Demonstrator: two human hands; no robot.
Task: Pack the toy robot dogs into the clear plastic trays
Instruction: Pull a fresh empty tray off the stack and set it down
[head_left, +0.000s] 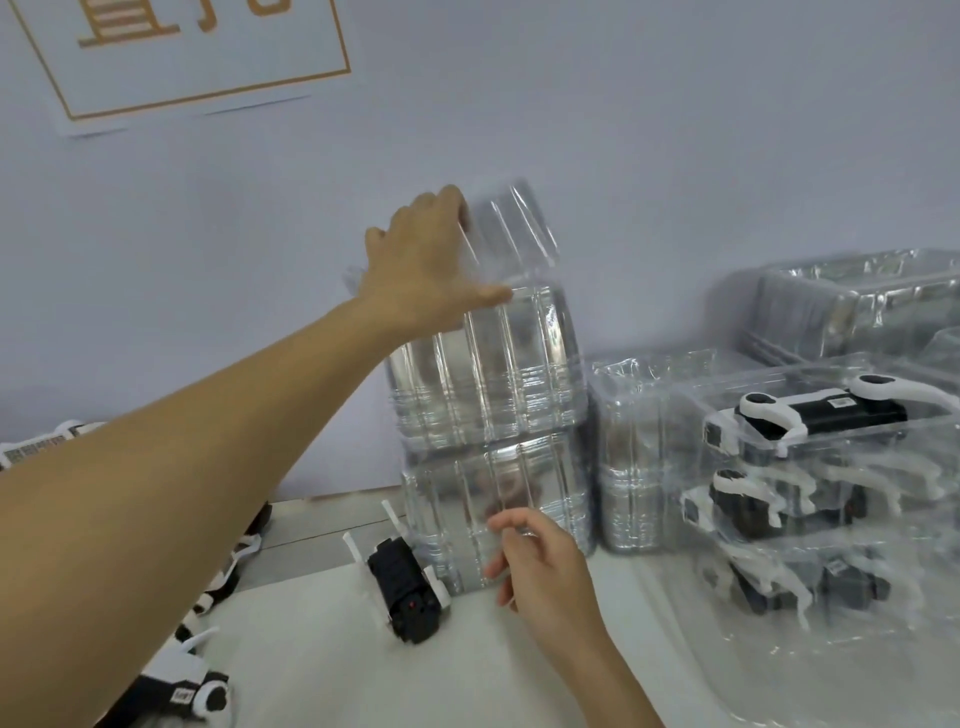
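A tall stack of clear plastic trays (493, 395) stands against the wall at the centre. My left hand (426, 260) reaches up to its top and grips the topmost tray (514, 228), which is tilted up off the stack. My right hand (540, 564) hovers in front of the stack's lower part, fingers loosely curled, holding nothing. A black and white toy robot dog (408, 587) lies on its back on the table at the foot of the stack. Another dog (187, 686) lies at the lower left.
At the right, stacked trays hold packed dogs (821, 410). A shorter stack of clear trays (639, 457) stands between them and the tall stack. More trays (852, 306) sit at the back right. More dogs lie behind my left forearm. A paper sign (182, 57) hangs on the wall.
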